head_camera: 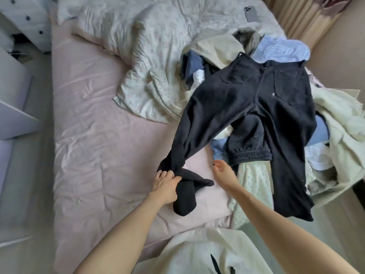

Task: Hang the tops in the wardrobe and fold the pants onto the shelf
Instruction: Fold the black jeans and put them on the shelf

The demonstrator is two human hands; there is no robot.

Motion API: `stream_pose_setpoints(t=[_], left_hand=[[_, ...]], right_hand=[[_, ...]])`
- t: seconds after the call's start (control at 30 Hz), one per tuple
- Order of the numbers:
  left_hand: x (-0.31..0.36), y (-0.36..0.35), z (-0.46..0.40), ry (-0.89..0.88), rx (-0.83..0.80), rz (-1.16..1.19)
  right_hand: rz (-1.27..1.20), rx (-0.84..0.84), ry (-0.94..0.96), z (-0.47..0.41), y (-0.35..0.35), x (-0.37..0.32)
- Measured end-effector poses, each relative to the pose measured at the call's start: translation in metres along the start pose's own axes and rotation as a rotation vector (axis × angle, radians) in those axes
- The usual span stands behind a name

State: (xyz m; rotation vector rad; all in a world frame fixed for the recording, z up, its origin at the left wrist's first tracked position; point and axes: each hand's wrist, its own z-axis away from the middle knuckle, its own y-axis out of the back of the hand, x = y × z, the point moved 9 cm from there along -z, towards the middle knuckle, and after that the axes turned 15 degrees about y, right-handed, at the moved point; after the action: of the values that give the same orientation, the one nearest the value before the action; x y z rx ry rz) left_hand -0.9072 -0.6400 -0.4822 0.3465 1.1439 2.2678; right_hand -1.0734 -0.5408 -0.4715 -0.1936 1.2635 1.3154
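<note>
The black pants (256,99) are spread across the clothes pile (335,135) on the bed (88,125). One leg is gripped by the left hand (166,184); the right hand (223,171) hovers open, empty. The legs should be matched and smoothed flat before folding. No containers are seen.

Pants: black pants (256,99) lie back-pockets up across a clothes pile (335,125) on the pink bed sheet (88,135).
Left hand (167,184): grips one bunched leg end.
Right hand (223,171): hovers with relaxed fingers, holding nothing.
Phone (251,13): on the rumpled duvet (148,46).
</note>
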Motion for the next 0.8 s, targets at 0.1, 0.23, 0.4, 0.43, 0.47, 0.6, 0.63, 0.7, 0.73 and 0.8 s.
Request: stream_pose_setpoints(t=[0.1,0.23,0.4,0.43,0.47,0.6,0.63,0.7,0.73,0.8], left_hand=[[0.017,0.025,-0.022,0.013,-0.045,0.060],[0.060,0.084,-0.059,-0.013,0.063,0.121],[0.144,0.168,-0.136,-0.049,0.151,0.289],[0.171,0.188,-0.165,-0.054,0.177,0.331],[0.176,0.195,-0.175,-0.042,0.176,0.369],[0.208,0.230,-0.255,0.046,0.299,0.386],[0.211,0.234,-0.273,0.076,0.306,0.356],[0.213,0.235,-0.307,0.136,0.288,0.275],[0.215,0.233,-0.326,0.173,0.262,0.238],[0.207,0.227,-0.350,0.256,0.171,0.211]], right_hand=[[0.048,0.041,0.022,-0.009,0.026,-0.006],[0.121,0.079,0.015,-0.034,0.077,-0.001],[0.123,0.254,0.061,-0.102,0.175,0.007],[0.126,0.316,0.087,-0.129,0.208,0.014],[0.138,0.349,0.107,-0.136,0.220,0.014],[0.331,0.482,0.148,-0.199,0.297,0.038],[0.388,0.505,0.130,-0.213,0.313,0.046],[0.422,0.529,0.058,-0.239,0.338,0.066],[0.393,0.533,0.013,-0.253,0.347,0.081],[0.269,0.521,-0.063,-0.270,0.355,0.106]])
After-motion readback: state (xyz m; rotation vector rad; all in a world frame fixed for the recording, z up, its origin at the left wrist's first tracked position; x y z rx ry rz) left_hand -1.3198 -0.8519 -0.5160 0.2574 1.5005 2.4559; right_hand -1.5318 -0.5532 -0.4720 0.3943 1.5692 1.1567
